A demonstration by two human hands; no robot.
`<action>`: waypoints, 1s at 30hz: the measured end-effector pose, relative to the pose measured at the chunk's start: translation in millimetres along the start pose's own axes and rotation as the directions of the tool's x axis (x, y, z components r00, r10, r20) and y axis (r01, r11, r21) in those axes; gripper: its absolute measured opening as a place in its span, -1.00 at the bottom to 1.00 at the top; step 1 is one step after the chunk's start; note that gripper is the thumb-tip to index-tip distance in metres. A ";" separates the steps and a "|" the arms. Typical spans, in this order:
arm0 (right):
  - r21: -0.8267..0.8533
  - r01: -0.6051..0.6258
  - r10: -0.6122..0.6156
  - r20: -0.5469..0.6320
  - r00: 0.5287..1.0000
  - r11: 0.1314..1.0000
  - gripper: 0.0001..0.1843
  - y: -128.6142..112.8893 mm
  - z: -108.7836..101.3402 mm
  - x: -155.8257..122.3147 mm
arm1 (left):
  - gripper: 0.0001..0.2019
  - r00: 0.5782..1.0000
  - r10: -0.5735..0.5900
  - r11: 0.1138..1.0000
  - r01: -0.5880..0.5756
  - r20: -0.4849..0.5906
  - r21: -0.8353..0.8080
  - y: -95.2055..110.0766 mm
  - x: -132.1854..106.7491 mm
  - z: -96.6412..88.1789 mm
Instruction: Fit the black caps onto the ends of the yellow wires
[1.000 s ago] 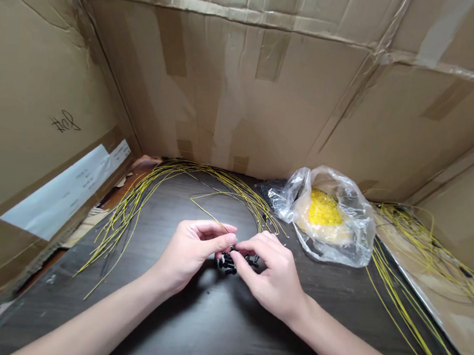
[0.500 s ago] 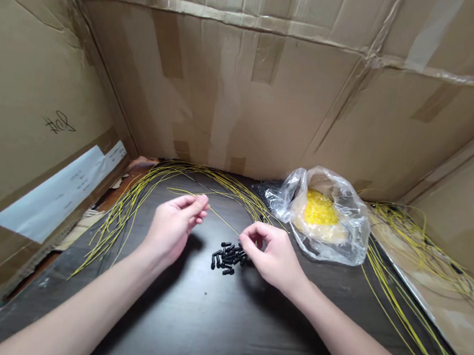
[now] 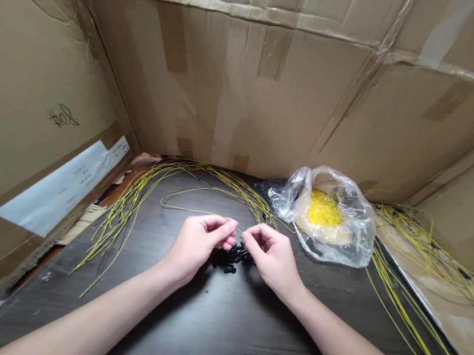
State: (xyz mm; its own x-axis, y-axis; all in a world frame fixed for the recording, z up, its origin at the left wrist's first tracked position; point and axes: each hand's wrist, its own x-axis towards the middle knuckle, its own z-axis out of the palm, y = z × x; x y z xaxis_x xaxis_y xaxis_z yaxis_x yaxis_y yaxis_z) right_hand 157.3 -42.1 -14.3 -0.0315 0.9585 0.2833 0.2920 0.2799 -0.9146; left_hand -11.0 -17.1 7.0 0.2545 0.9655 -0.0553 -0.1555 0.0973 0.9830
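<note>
My left hand (image 3: 200,248) pinches a thin yellow wire (image 3: 198,213) between thumb and fingers, and the wire's tip pokes out toward my right hand (image 3: 272,259). The right thumb and forefinger are closed close to that tip, and anything small between them is hidden. Under both hands lies a loose pile of small black caps (image 3: 231,259), partly covered by my fingers. A bundle of yellow wires (image 3: 138,208) curves across the dark wood table (image 3: 151,316) behind and left of my hands.
A transparent plastic bag (image 3: 335,224) holds small yellow parts (image 3: 322,207) to the right. More yellow wires (image 3: 417,292) lie on a cardboard sheet and spill over the table's right side. Taped cardboard walls (image 3: 239,91) stand behind and beside the table.
My hands have come together over the black caps from their wider spacing. The left hand has moved down and right with the wire, bringing its tip to the right fingers.
</note>
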 end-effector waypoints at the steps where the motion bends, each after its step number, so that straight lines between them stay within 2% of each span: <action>1: -0.001 -0.001 0.001 0.005 1.000 1.000 -0.75 -0.6 -0.2 -0.3 | -0.74 1.000 0.010 1.000 -0.010 -0.015 0.005 0.5 0.9 -1.5; 6: 0.028 -0.042 0.041 0.018 0.999 0.999 -0.74 -2.1 0.3 -0.2 | -0.74 0.990 0.068 0.998 -0.067 -0.127 0.012 3.3 6.6 -9.0; 12: 0.055 -0.044 0.042 0.038 0.998 0.998 -0.74 -2.5 2.7 -1.7 | -0.76 0.999 0.032 0.995 -0.033 0.013 0.092 0.9 2.6 -3.3; 19: 0.032 -0.038 0.037 0.031 0.999 0.999 -0.77 -1.5 2.4 -2.5 | -0.76 0.992 0.075 0.995 -0.069 -0.101 0.066 0.8 7.2 -9.4; 25: 0.041 -0.040 0.037 0.058 0.998 0.998 -0.76 -3.2 2.0 -3.6 | -0.76 1.000 0.020 0.994 -0.022 0.022 0.109 -0.1 1.1 -2.6; 30: 0.040 -0.048 0.047 0.022 0.999 0.998 -0.76 -2.9 -0.3 -1.7 | -0.75 0.998 0.037 0.997 -0.033 -0.052 0.076 1.2 4.1 -6.1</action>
State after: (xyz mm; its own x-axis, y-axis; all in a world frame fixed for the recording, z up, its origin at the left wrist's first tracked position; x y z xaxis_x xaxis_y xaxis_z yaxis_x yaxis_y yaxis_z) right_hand 156.7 -44.6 -12.1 -0.0385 0.9715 0.2338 0.2550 0.2358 -0.9377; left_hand -15.9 -11.6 6.9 0.1982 0.9798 -0.0279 -0.0912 0.0468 0.9947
